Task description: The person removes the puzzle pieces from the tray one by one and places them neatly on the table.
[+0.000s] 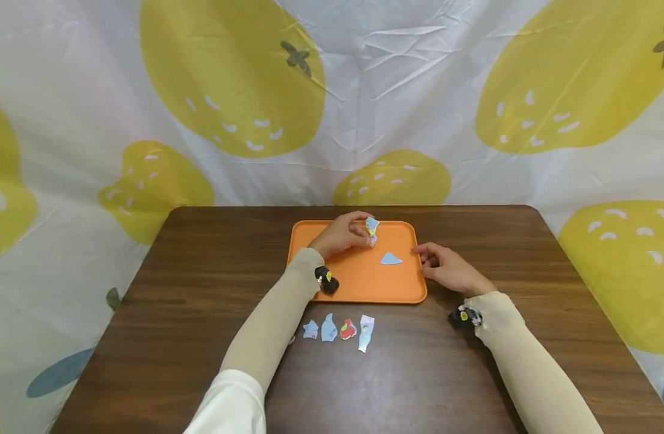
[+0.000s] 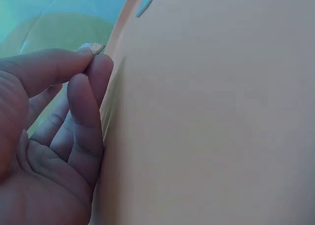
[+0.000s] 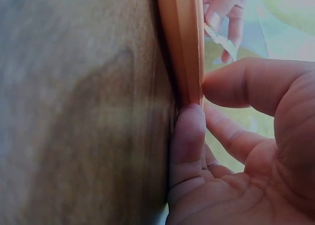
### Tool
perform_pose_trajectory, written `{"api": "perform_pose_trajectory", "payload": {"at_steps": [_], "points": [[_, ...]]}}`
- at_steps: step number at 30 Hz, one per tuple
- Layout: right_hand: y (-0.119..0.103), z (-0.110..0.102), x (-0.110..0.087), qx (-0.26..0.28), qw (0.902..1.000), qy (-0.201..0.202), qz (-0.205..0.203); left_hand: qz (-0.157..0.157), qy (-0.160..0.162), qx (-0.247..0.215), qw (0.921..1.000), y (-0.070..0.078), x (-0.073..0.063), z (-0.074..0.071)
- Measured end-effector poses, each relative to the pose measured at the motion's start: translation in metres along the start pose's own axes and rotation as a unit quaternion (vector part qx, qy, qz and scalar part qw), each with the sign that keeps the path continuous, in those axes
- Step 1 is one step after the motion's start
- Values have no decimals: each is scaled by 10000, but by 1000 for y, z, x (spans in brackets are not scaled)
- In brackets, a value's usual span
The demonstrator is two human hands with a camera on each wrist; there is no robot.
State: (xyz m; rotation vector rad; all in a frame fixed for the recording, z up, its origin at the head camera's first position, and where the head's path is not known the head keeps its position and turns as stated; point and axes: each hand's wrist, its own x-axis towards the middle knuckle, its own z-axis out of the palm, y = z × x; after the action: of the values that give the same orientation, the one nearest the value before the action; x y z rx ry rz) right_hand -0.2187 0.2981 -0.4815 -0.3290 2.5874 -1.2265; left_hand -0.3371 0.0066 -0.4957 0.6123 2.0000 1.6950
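Note:
My left hand (image 1: 342, 234) is over the orange tray (image 1: 359, 283), pinching an irregular light-blue, yellow and pink puzzle piece (image 1: 372, 229) between thumb and fingers. In the left wrist view only a pale edge of that puzzle piece (image 2: 98, 48) shows past the fingertips. On the tray, to the right of this hand, lies a light-blue triangular piece (image 1: 391, 258). My right hand (image 1: 451, 269) is at the tray's right side. Its fingers hold the tray rim (image 3: 189, 52), one on the inner side and another against the outer wall.
In front of the tray, a row of loose pieces lies on the dark wooden table (image 1: 212, 271): a small blue one (image 1: 310, 329), a taller blue one (image 1: 328, 328), a red one (image 1: 348, 329) and a long pale one (image 1: 366, 333). A fruit-patterned cloth (image 1: 397, 108) hangs behind.

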Motion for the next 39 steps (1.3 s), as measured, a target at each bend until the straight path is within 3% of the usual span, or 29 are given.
{"api": "perform_pose_trajectory", "payload": {"at_steps": [5, 13, 18, 39], "points": [[2, 0, 1, -19, 10000, 14, -57, 70, -97, -114, 9999, 8, -6, 4], [3, 1, 0, -85, 9999, 13, 69, 23, -41, 481, 9988, 25, -19, 6], [-1, 1, -1, -95, 10000, 27, -3, 202, -11, 684, 9975, 35, -25, 3], [6, -3, -1, -134, 9999, 64, 13, 410, -221, 363, 9983, 63, -64, 12]]}}
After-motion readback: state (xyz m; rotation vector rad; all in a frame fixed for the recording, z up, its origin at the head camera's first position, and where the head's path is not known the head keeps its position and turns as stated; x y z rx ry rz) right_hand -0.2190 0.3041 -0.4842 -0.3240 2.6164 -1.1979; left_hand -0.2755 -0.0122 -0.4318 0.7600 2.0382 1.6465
